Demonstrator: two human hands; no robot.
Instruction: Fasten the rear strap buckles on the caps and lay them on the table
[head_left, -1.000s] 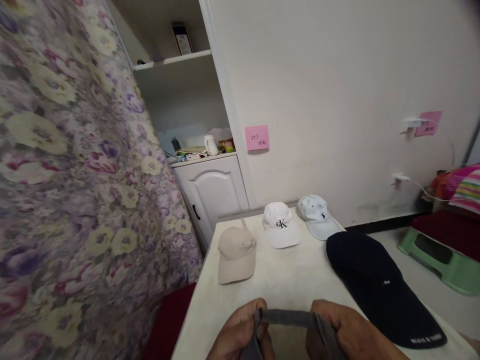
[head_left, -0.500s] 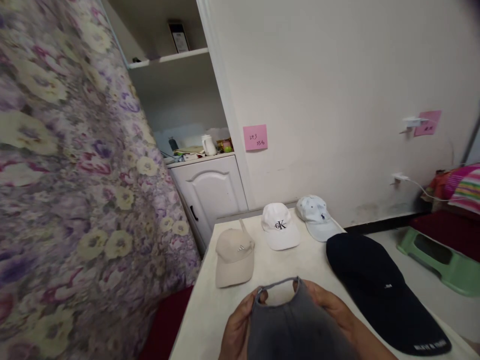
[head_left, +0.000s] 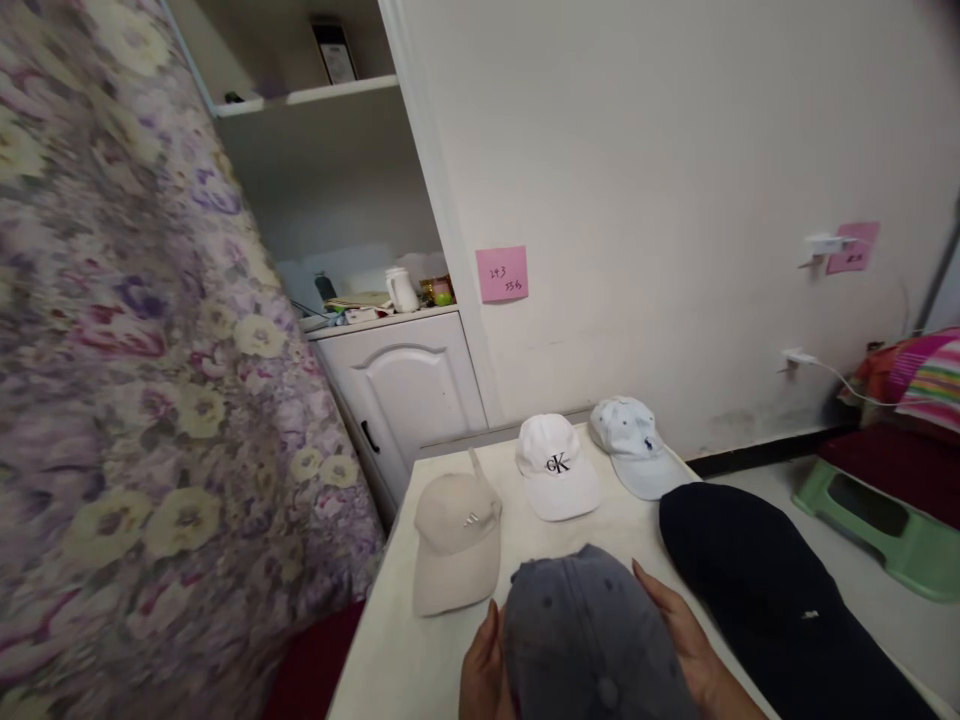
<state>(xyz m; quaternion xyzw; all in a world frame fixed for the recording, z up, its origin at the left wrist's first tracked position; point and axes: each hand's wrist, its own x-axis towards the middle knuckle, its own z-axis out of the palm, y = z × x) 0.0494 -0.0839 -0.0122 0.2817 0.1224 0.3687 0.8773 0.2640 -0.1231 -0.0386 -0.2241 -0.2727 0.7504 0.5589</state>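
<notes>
A faded grey-blue baseball cap (head_left: 592,630) is at the bottom middle, its rounded crown facing up toward me. My left hand (head_left: 484,668) holds its left side, thumb up, with the other fingers mostly hidden. On the opposite side my right hand (head_left: 686,640) grips the cap, fingers along its edge. Left of it lies a beige cap (head_left: 457,540) with a small logo. Behind are a white cap (head_left: 556,468) with black "CK" letters and a pale blue cap (head_left: 636,445) with a small dark emblem. A black long-billed cap (head_left: 757,570) lies to the right.
The caps lie on a cream-covered table (head_left: 397,640). A floral curtain (head_left: 150,400) hangs at left, beside a white cabinet (head_left: 420,400). A pink note (head_left: 502,274) is on the wall behind. A green stool (head_left: 915,540) stands on the floor at right.
Both hands have turned the grey-blue cap, so its back opening and strap no longer show and its crown faces up. The view has shifted slightly.
</notes>
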